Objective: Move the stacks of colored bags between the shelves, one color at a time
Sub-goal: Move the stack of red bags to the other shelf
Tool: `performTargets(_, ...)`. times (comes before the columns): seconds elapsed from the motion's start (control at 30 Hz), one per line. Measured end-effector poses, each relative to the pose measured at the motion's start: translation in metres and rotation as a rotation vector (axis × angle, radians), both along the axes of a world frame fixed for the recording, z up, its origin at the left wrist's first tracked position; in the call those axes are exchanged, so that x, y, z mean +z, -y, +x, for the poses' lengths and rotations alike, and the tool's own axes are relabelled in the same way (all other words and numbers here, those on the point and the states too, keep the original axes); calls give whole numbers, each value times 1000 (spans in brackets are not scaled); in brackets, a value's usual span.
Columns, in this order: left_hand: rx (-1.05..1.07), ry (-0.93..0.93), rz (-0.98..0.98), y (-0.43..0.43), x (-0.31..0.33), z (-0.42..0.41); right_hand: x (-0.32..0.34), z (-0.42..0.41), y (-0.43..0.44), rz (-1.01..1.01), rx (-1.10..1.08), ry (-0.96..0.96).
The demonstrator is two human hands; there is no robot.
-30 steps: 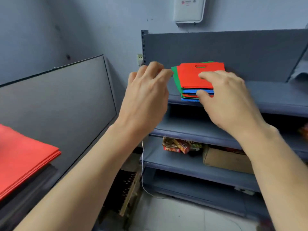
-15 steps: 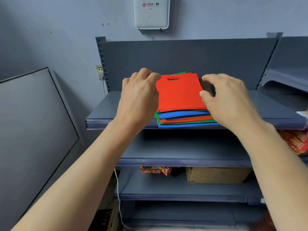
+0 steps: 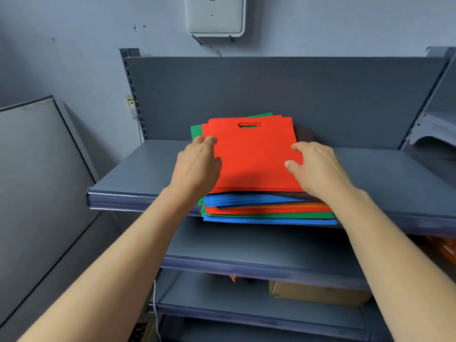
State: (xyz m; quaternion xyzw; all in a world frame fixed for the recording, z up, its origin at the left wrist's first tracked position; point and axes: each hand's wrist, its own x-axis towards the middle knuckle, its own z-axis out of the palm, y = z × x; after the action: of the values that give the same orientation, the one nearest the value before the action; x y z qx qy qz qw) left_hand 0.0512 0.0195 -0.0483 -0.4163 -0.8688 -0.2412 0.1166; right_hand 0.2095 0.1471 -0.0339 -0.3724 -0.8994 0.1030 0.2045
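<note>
While the pile of colored bags (image 3: pixel 269 211) sits on the top shelf (image 3: pixel 138 174), the left hand (image 3: pixel 197 166) and right hand (image 3: pixel 318 166) clasp the left and right edges of the red bags (image 3: pixel 251 154) on top.

I can't read any words or numbers here. The white box on the wall (image 3: pixel 214 16) has only tiny blurry marks.
</note>
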Motion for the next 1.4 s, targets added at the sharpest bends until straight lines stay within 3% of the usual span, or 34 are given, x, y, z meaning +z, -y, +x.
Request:
performTargets(0.2,152,172,-136,-35,-25,-4,-15,-13,-43,-64,87,117)
performTargets(0.37,250,265,-146,-46,-33,-15,-30,-27,-56,-146,114,238)
performTargets(0.77,331,485,-115,-67,-31,-38,-33,-39,-65,-256,9,305)
performTargets(0.93,51,368,-3,-68,-44,-41,-36,-45,-64,-265,-6,306)
performTargets(1.1,-164,149,-75,-69,-43,-43,-40,-47,-66,-255,-25,307)
performTargets(1.4,-191,22,-175,-69,-35,-39,-36,-49,-62,-190,-67,326)
